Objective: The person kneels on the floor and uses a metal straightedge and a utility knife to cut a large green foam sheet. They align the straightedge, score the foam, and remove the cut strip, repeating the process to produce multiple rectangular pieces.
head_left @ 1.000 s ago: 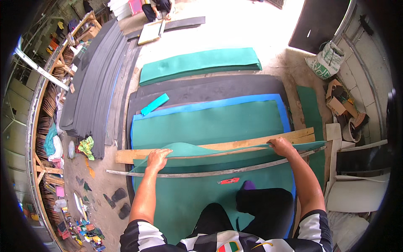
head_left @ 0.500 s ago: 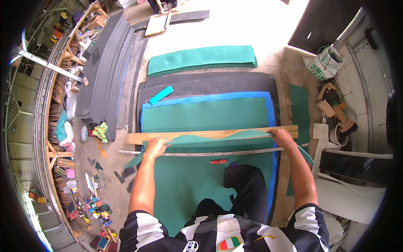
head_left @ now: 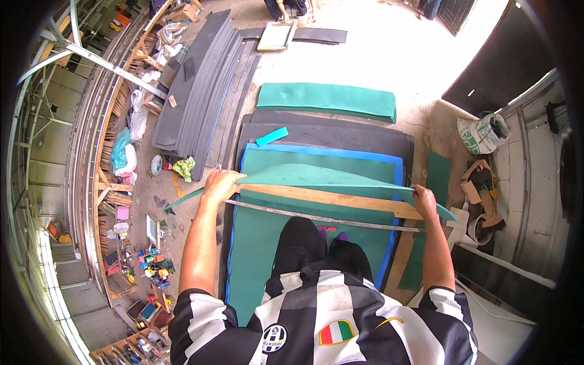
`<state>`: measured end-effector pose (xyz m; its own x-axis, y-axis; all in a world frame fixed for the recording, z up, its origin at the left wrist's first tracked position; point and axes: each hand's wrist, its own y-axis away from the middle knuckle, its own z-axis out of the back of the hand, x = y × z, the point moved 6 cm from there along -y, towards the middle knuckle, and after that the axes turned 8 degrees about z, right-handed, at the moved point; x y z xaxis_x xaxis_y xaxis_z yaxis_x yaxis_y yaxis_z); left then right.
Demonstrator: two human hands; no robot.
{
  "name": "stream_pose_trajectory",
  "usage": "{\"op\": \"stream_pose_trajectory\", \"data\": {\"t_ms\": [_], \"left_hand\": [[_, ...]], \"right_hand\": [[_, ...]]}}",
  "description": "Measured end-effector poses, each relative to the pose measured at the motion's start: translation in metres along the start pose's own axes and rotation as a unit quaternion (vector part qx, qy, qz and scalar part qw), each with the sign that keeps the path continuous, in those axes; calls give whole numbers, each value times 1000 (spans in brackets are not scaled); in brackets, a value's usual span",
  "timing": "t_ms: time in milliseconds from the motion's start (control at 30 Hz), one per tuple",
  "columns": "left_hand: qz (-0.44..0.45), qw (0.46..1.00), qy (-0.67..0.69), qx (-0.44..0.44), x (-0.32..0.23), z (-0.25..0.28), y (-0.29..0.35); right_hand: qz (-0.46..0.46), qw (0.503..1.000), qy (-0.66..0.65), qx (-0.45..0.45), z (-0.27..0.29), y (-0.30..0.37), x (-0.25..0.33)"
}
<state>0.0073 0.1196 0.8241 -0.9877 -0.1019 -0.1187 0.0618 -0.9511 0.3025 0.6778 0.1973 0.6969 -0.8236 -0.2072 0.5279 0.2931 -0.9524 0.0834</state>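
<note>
My left hand point(head_left: 222, 185) and my right hand point(head_left: 424, 201) are closed on a long strip of green foam sheet point(head_left: 316, 174), one near each end. The strip bows up in the middle, and its ends droop past my hands. Partly behind and below it lies a wooden board point(head_left: 328, 199). A thin metal bar point(head_left: 322, 218) runs across the large green sheet point(head_left: 258, 255), nearer to me than the board. By my feet a small red tool point(head_left: 330, 229) shows, mostly hidden by my legs. Blue sheet point(head_left: 398, 170) edges the green one.
Beyond the sheets lie a green foam stack point(head_left: 325, 100) and a small turquoise block point(head_left: 272, 137). A tall stack of dark sheets point(head_left: 198, 91) stands at the left. A white sack point(head_left: 483, 134) is at the right. Another person point(head_left: 286, 9) is at the far end.
Both hands have lifted the green strip off the board, and it now arches higher. My knees have shifted left and the view has moved, with more of the far floor showing.
</note>
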Motion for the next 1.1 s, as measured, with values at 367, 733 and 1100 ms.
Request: {"op": "stream_pose_trajectory", "data": {"t_ms": [367, 733, 1100], "left_hand": [[-25, 993, 40, -112, 83, -13, -170], [9, 993, 107, -40, 160, -6, -385], [21, 992, 101, -65, 184, -25, -535]], "right_hand": [[46, 994, 54, -86, 9, -185, 53], [-44, 997, 47, -33, 5, -366, 106], [-69, 996, 57, -21, -52, -502, 47]]}}
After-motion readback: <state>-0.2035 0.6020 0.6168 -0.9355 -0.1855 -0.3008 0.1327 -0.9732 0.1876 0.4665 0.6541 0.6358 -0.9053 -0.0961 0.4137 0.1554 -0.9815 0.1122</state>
